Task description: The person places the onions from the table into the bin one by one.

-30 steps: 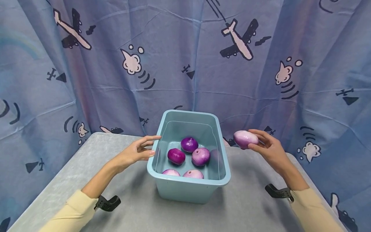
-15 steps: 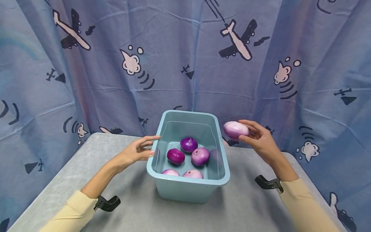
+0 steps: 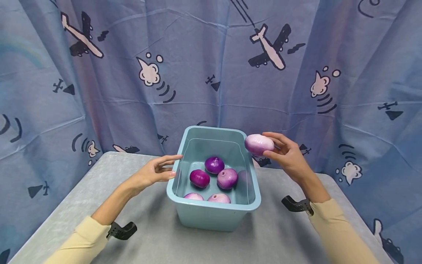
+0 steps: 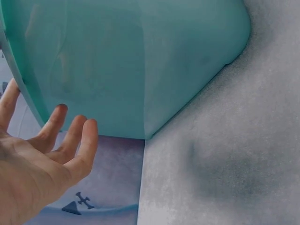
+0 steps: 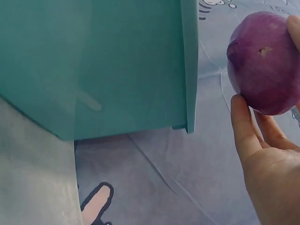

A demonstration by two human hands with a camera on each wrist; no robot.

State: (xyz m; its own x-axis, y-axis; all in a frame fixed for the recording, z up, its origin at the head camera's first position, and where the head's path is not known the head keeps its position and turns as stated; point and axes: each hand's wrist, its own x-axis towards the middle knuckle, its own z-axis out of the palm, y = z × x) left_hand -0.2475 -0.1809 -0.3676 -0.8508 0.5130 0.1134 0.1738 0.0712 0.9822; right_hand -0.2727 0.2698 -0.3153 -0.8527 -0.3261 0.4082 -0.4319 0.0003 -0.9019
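In the head view, my right hand point(image 3: 286, 154) pinches a purple onion point(image 3: 258, 144) at its right end, beside and above the right rim of a light blue plastic bin point(image 3: 215, 217). The right wrist view shows that onion point(image 5: 264, 70) close up, between thumb and fingers, apart from the bin wall point(image 5: 131, 70). My left hand point(image 3: 152, 173) rests its fingertips on the bin's left rim, fingers loosely extended and holding nothing. Inside the bin lie several onions: a dark purple one point(image 3: 214, 165), a magenta one point(image 3: 199, 178), a paler one point(image 3: 227, 178), and others partly hidden by the front wall.
The bin stands on a grey table point(image 3: 155, 234), near its far edge. Behind the table hangs a blue curtain point(image 3: 197, 80) printed with airplanes and clouds. A black band point(image 3: 122, 231) sits on the left wrist and another black band point(image 3: 296, 204) on the right.
My right hand has moved left and slightly up with the onion, bringing it to the bin's right rim. The left hand and the onions in the bin have stayed put.
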